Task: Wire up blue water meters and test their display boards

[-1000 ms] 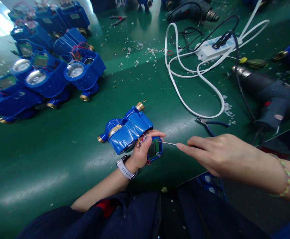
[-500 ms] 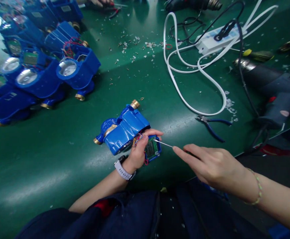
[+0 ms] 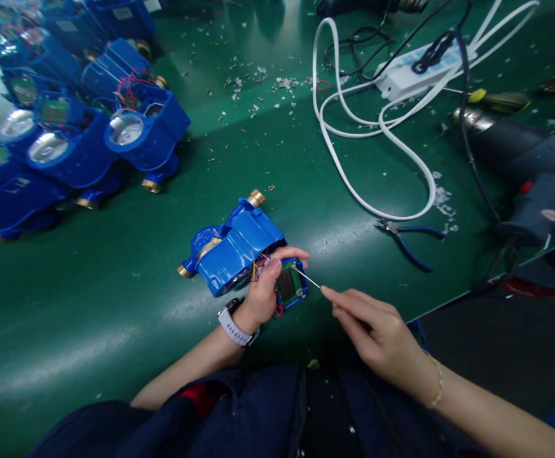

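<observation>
My left hand (image 3: 264,287) is closed around a small blue housing with a green circuit board (image 3: 289,284) and a dark display in it. Coloured wires (image 3: 259,262) run from there toward a blue water meter (image 3: 239,245) with brass ends, which lies on its side just left of the hand. In my right hand (image 3: 377,327) is a screwdriver, its thin metal shaft (image 3: 309,278) pointing left. The tip touches or nearly touches the board's upper right corner. My fingers hide the screwdriver's handle.
Several blue water meters (image 3: 148,130) crowd the left of the green table (image 3: 129,286). Diagonal cutters (image 3: 404,238), a heat gun (image 3: 520,152), a yellow-black screwdriver (image 3: 499,100) and a white power strip (image 3: 415,71) with looped cable lie right. Small screws and white scraps are scattered mid-table.
My right hand has shifted left and turned, its fingers now closer to the board, and the screwdriver shaft slants more steeply. The left hand still holds the housing. A co-worker's hand at the top has left view.
</observation>
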Available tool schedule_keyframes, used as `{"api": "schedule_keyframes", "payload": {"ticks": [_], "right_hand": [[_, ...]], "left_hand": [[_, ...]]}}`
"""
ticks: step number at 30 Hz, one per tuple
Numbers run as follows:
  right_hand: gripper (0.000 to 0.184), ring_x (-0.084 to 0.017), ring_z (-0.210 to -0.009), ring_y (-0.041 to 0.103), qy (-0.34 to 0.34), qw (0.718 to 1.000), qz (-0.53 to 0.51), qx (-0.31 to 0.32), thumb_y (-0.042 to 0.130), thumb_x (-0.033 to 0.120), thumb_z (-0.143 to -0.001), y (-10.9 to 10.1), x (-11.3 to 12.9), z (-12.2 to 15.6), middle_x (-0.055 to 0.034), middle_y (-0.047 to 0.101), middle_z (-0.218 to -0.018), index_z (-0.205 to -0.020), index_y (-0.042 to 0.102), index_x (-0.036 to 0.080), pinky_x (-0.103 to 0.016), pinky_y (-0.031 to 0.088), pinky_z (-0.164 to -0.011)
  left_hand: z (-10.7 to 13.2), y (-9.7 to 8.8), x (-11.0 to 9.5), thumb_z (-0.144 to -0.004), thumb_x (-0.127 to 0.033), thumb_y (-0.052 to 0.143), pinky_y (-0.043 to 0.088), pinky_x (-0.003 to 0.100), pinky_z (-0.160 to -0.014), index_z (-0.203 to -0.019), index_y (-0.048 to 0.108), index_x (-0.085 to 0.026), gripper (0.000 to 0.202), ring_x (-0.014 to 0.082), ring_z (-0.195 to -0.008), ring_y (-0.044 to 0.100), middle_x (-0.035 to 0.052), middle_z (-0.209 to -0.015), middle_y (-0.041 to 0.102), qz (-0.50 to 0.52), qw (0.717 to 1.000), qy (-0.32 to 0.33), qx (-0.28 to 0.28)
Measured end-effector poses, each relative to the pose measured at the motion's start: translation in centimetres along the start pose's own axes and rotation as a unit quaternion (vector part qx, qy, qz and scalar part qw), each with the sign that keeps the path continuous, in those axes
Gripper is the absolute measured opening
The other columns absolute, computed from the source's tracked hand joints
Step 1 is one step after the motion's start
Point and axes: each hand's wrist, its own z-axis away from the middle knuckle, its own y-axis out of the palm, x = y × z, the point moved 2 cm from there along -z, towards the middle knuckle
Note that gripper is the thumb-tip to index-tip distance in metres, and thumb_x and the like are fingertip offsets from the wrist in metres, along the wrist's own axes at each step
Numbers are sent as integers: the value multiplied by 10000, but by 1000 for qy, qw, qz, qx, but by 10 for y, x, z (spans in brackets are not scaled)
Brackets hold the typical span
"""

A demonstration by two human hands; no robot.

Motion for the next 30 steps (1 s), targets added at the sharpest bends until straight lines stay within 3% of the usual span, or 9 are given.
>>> {"api": "schedule_keyframes", "payload": {"ticks": [2, 8, 13, 15, 21, 24, 27, 29, 30], "right_hand": [[387, -121, -712, 614, 30, 998, -53, -22, 459, 91, -953, 9, 2, 3, -27, 617, -822, -1310, 566, 198, -222, 524, -632], [452, -159, -807, 634, 4, 998, 52, -29, 412, 59, -948, 25, 6, 12, -98, 630, -964, -1383, 487, 160, -258, 538, -660], [413, -130, -729, 606, 92, 987, -123, -53, 413, 125, -968, 38, 10, 12, -20, 599, -823, -1361, 500, 216, -253, 533, -685], [416, -130, -729, 609, 102, 983, -141, -61, 409, 132, -969, 42, 11, 13, -14, 598, -812, -1368, 492, 213, -252, 536, -697], [516, -157, -755, 617, 24, 997, 61, -42, 378, 61, -938, 47, 7, 15, -91, 609, -921, -1443, 426, 155, -245, 530, -648], [467, -115, -631, 576, 68, 989, -116, -56, 388, 127, -971, 50, 5, 15, -42, 574, -848, -1425, 453, 211, -223, 510, -568], [389, -31, -401, 370, 175, 915, -357, -72, 421, 252, -1000, 51, 3, 15, 10, 514, -804, -1382, 491, 273, -157, 319, -352], [367, -11, -378, 317, 204, 879, -418, -102, 441, 287, -998, 42, 3, 16, 21, 499, -816, -1358, 507, 317, -144, 240, -330], [363, -10, -385, 326, 204, 879, -416, -113, 449, 285, -996, 35, 4, 16, 23, 504, -824, -1350, 511, 335, -142, 240, -337]], "left_hand": [[0, 0, 0, -927, -535, 393, 479, 287, -706, -1045, 671, -168, 475, 186, -801, 598, 67, -910, 655, -1, 1000, 2, 1], [1, 0, 1, -922, -547, 399, 503, 303, -736, -1021, 673, -169, 477, 202, -839, 614, 79, -950, 661, -7, 1000, 2, -8], [1, 1, 2, -922, -530, 412, 505, 291, -737, -1016, 672, -168, 456, 197, -840, 618, 68, -915, 664, -1, 1000, 6, -17], [2, 1, 2, -930, -521, 403, 499, 286, -735, -1024, 674, -171, 453, 195, -846, 612, 65, -918, 662, -7, 1000, 11, -22], [3, 3, 4, -935, -518, 392, 483, 288, -704, -1046, 668, -170, 457, 184, -792, 598, 65, -927, 665, -3, 1000, 2, -31], [2, 4, 3, -929, -511, 405, 493, 289, -703, -1018, 669, -159, 449, 188, -799, 611, 70, -911, 673, 5, 999, 4, -47], [1, 4, 2, -926, -499, 417, 502, 291, -716, -1010, 676, -158, 436, 195, -825, 626, 71, -896, 682, 13, 999, 5, -52], [2, 3, 2, -927, -494, 417, 504, 294, -742, -1029, 679, -164, 433, 200, -857, 629, 72, -922, 687, 13, 999, 3, -43], [2, 2, 2, -930, -492, 412, 504, 296, -751, -1042, 680, -169, 434, 202, -869, 630, 73, -941, 687, 13, 999, 0, -39]]}}
